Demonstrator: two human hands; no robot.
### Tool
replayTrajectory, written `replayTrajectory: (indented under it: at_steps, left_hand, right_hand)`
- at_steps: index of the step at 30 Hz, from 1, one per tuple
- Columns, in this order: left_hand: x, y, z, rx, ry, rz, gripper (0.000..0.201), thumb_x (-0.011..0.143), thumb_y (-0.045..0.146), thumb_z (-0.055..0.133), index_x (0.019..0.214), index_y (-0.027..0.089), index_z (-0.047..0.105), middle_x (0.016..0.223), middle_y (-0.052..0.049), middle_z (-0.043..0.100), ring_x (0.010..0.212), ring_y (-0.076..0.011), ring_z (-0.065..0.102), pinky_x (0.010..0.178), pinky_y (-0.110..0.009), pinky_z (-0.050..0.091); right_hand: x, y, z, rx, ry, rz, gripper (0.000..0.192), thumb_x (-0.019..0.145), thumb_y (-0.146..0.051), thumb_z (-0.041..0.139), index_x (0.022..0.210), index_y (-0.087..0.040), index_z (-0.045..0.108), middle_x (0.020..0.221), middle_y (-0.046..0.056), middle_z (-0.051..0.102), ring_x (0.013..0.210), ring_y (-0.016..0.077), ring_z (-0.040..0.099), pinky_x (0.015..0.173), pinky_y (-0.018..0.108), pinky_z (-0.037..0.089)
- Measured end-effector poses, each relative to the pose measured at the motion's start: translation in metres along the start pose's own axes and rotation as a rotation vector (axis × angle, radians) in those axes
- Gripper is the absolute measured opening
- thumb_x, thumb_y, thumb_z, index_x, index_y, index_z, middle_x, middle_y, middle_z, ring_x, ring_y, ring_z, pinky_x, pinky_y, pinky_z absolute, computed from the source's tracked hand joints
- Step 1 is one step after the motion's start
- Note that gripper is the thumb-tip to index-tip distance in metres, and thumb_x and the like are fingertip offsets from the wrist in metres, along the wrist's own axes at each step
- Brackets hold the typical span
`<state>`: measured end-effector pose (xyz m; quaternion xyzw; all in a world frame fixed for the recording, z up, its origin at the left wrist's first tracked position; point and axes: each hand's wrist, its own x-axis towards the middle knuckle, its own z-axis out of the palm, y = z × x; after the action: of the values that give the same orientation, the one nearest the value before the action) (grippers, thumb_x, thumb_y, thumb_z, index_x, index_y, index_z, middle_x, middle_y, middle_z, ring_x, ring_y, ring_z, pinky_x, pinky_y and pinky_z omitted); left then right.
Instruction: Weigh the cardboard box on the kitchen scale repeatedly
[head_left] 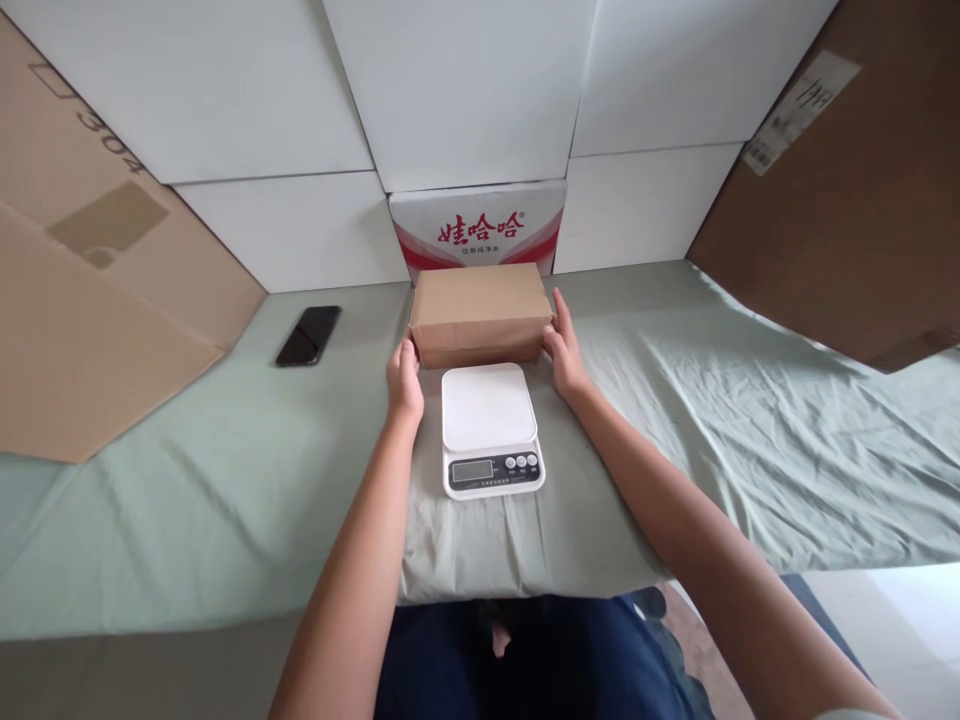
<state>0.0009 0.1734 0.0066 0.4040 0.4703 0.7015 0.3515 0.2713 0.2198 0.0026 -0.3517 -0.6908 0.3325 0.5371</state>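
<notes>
A closed brown cardboard box (481, 305) lies on the cloth-covered table, held between my two hands. My left hand (406, 378) presses its left end, with the thumb at the near corner. At the opposite end, my right hand (564, 345) grips the right side, some fingers reaching along it. Just in front of the box sits a white digital kitchen scale (490, 410), with nothing on its platform. Its dark panel holds a blank-looking display and several round buttons, and faces me.
A black smartphone (308, 336) lies to the left. Large cardboard panels stand at the left (112, 270) and right (847, 190). Behind the box is a white and red carton (480, 228) with Chinese lettering, against white panels (465, 90). Wrinkled green cloth (690, 420) covers the table.
</notes>
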Motion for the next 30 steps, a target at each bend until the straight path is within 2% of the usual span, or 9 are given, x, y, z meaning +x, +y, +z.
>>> replayTrajectory:
  at_steps: [2,4,8,13,17,20,24,27,30]
  left_hand:
    - [0.0,-0.002,0.001,0.003,0.005,-0.011,0.079,0.082,0.082,0.061,0.124,0.017,0.074,0.141,-0.021,0.071,0.145,-0.0348,0.059,0.121,-0.046,0.045]
    - [0.0,-0.003,0.001,0.002,0.01,-0.022,0.08,0.081,0.084,0.061,0.121,0.017,0.074,0.139,-0.022,0.072,0.14,-0.0355,0.063,0.117,-0.047,0.049]
    - [0.0,-0.001,-0.004,0.095,-0.041,0.043,0.074,0.086,0.084,0.056,0.114,0.017,0.072,0.124,-0.02,0.076,0.129,-0.0329,0.069,0.107,-0.045,0.056]
    - [-0.008,0.023,-0.011,0.239,-0.072,0.245,0.072,0.089,0.084,0.051,0.109,0.017,0.071,0.11,-0.015,0.076,0.118,-0.0308,0.072,0.102,-0.043,0.056]
    - [-0.041,0.047,-0.025,0.216,-0.07,0.346,0.078,0.089,0.086,0.048,0.111,0.016,0.074,0.111,-0.016,0.076,0.122,-0.0343,0.071,0.103,-0.044,0.056]
    - [-0.081,0.054,-0.047,0.2,-0.107,0.32,0.081,0.087,0.086,0.049,0.116,0.015,0.076,0.112,-0.017,0.077,0.122,-0.037,0.071,0.101,-0.046,0.057]
    - [-0.128,0.05,-0.076,0.22,-0.139,0.253,0.084,0.085,0.086,0.052,0.12,0.013,0.077,0.115,-0.02,0.078,0.123,-0.0398,0.071,0.102,-0.049,0.058]
    - [-0.145,0.049,-0.083,0.21,-0.13,0.222,0.086,0.085,0.086,0.053,0.123,0.013,0.077,0.12,-0.021,0.078,0.127,-0.0413,0.069,0.105,-0.052,0.057]
    - [-0.146,0.052,-0.078,0.197,-0.131,0.194,0.086,0.087,0.084,0.052,0.128,0.012,0.076,0.125,-0.022,0.077,0.132,-0.0415,0.067,0.11,-0.052,0.055]
  right_hand:
    - [-0.001,-0.01,0.002,0.035,0.023,0.052,0.09,0.097,-0.074,0.046,0.17,-0.032,0.015,0.18,0.005,0.028,0.166,0.0277,0.031,0.134,0.057,0.032]
    - [-0.001,-0.017,0.003,0.036,0.028,0.065,0.094,0.094,-0.075,0.051,0.169,-0.028,0.022,0.181,0.005,0.025,0.169,0.0285,0.023,0.138,0.054,0.023]
    - [-0.001,-0.019,0.005,0.041,0.012,0.037,0.097,0.092,-0.077,0.051,0.169,-0.027,0.019,0.182,0.006,0.021,0.17,0.0314,0.019,0.139,0.056,0.016]
    - [-0.002,-0.032,0.004,-0.01,0.058,-0.16,0.098,0.092,-0.078,0.052,0.17,-0.035,0.011,0.183,0.0,0.012,0.17,0.0344,0.015,0.139,0.058,0.018]
    - [-0.028,-0.054,-0.006,-0.061,0.039,-0.245,0.1,0.091,-0.079,0.054,0.169,-0.046,0.0,0.183,-0.009,0.004,0.171,0.0354,0.007,0.14,0.063,0.012]
    - [-0.067,-0.063,-0.017,-0.059,-0.032,-0.196,0.103,0.093,-0.074,0.057,0.167,-0.051,-0.011,0.182,-0.011,0.005,0.171,0.0364,0.004,0.139,0.068,0.009]
    - [-0.114,-0.064,-0.027,-0.034,-0.099,-0.08,0.105,0.095,-0.07,0.057,0.166,-0.049,-0.018,0.183,-0.008,0.003,0.171,0.0372,0.003,0.138,0.071,0.009]
    - [-0.127,-0.064,-0.026,-0.013,-0.098,-0.029,0.104,0.096,-0.07,0.056,0.166,-0.048,-0.017,0.183,-0.006,0.001,0.171,0.0379,0.002,0.138,0.07,0.011]
    - [-0.125,-0.065,-0.021,-0.026,-0.092,-0.028,0.1,0.096,-0.071,0.055,0.167,-0.049,-0.012,0.183,-0.006,0.002,0.171,0.0393,-0.001,0.137,0.072,0.008]
